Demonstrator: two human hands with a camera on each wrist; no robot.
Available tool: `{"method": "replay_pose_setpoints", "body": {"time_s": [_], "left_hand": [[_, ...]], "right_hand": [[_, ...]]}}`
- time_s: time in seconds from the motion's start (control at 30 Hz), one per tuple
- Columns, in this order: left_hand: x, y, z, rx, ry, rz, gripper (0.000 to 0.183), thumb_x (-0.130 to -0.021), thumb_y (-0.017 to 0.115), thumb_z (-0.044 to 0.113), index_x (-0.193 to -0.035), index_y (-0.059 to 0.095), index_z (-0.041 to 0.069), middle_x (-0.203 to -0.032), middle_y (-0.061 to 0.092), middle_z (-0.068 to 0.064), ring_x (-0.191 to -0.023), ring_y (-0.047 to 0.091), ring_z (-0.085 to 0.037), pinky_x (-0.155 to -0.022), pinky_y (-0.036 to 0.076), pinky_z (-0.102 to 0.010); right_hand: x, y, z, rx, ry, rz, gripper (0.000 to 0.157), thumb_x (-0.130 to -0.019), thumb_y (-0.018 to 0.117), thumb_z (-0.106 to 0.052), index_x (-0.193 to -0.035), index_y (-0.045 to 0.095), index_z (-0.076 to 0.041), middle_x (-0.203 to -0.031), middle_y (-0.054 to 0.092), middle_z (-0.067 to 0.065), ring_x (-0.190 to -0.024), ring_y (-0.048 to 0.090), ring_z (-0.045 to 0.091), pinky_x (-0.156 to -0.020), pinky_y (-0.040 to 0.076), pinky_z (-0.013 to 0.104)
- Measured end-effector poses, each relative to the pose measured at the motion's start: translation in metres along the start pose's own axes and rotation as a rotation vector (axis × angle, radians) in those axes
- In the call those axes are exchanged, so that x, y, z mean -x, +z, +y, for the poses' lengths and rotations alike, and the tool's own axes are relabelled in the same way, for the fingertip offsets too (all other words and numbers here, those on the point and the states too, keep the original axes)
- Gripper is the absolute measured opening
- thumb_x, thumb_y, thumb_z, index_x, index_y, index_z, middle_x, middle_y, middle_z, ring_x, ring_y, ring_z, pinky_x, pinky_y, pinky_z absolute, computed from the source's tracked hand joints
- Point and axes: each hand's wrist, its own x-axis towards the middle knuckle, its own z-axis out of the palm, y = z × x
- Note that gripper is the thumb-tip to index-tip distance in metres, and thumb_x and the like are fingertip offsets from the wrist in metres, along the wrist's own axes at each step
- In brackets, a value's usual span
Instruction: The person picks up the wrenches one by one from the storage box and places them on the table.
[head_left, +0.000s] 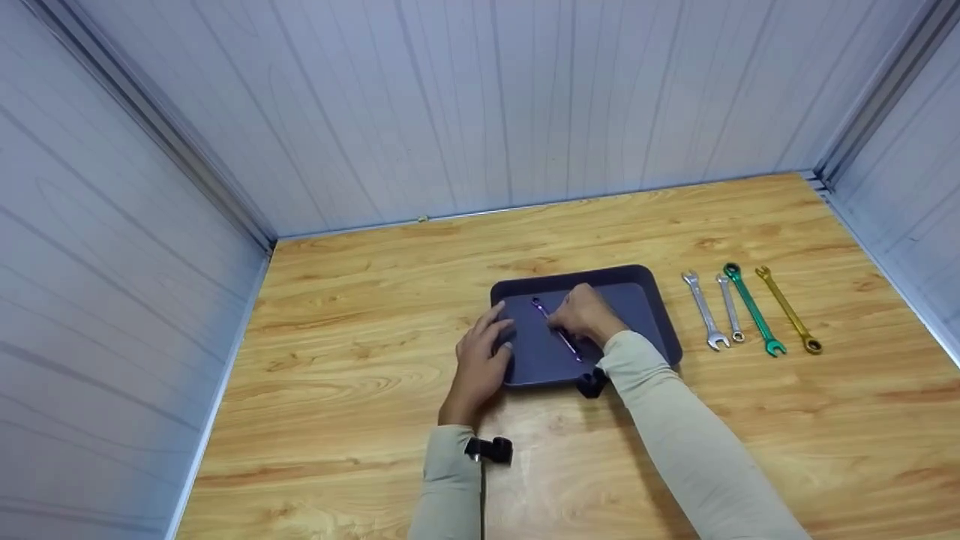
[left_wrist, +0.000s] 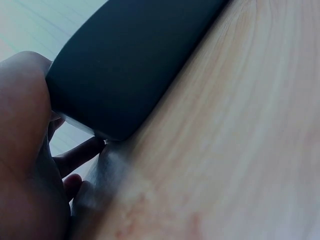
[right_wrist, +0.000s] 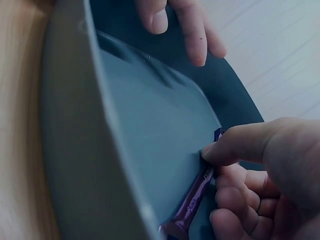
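A purple combination wrench (head_left: 567,343) lies slantwise in the dark tray (head_left: 529,367), low over its floor. My right hand (head_left: 585,311) pinches the shank near its middle; close up, the thumb presses on the purple wrench (right_wrist: 192,200) while the other fingers curl beside it. At the tray's left side, my left hand (head_left: 480,360) rests with loosely spread fingers over the rim. Some of its fingers (right_wrist: 194,37) hang inside the wall in the right wrist view. In the left wrist view, another finger (left_wrist: 82,155) touches the tray's outer lower corner (left_wrist: 120,90).
Right of the tray, a large silver wrench (head_left: 703,307), a small silver wrench (head_left: 730,307), a green wrench (head_left: 754,307) and a gold wrench (head_left: 787,307) lie side by side. The wooden table (head_left: 337,337) meets pale panel walls (head_left: 450,112) behind and at both sides.
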Motion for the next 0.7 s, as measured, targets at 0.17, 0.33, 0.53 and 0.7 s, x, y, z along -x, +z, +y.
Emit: {"method": "replay_pose_setpoints", "body": {"time_s": [0.17,0.33,0.53,0.7], "left_hand": [[0.0,0.001,0.0,0.009,-0.009,0.001,0.038,-0.096,0.057,0.009,-0.133,0.064,0.007,-0.157,0.04,0.005,-0.141,0.037,-0.025,-0.112,0.018,-0.057],[-0.002,0.001,0.001,-0.002,-0.005,0.0,0.037,-0.096,0.057,0.009,-0.132,0.065,0.008,-0.157,0.04,0.007,-0.141,0.037,-0.024,-0.112,0.019,-0.056],[-0.004,0.001,0.001,-0.011,0.01,-0.005,0.037,-0.096,0.057,0.01,-0.132,0.065,0.008,-0.157,0.039,0.007,-0.141,0.037,-0.024,-0.112,0.019,-0.057],[-0.002,0.0,0.0,-0.011,0.011,0.001,0.035,-0.095,0.058,0.009,-0.13,0.066,0.009,-0.156,0.041,0.005,-0.14,0.038,-0.025,-0.111,0.019,-0.058]], "right_hand": [[0.001,0.0,0.0,0.038,-0.014,0.015,0.026,-0.077,0.075,-0.017,-0.057,0.06,-0.012,-0.048,0.052,-0.004,-0.041,0.049,0.01,-0.039,0.038,0.023],[0.002,-0.003,0.002,0.048,-0.017,0.024,0.023,-0.078,0.073,-0.019,-0.058,0.063,-0.011,-0.051,0.054,-0.003,-0.045,0.05,0.012,-0.044,0.039,0.025],[0.004,-0.006,0.006,-0.032,-0.05,0.008,0.025,-0.079,0.071,-0.017,-0.057,0.063,-0.01,-0.049,0.053,-0.003,-0.042,0.049,0.01,-0.043,0.041,0.024],[0.006,-0.011,0.015,-0.231,-0.064,-0.066,0.013,-0.081,0.075,-0.014,-0.075,0.073,-0.002,-0.057,0.061,0.0,-0.048,0.055,0.009,-0.047,0.048,0.022]]}}
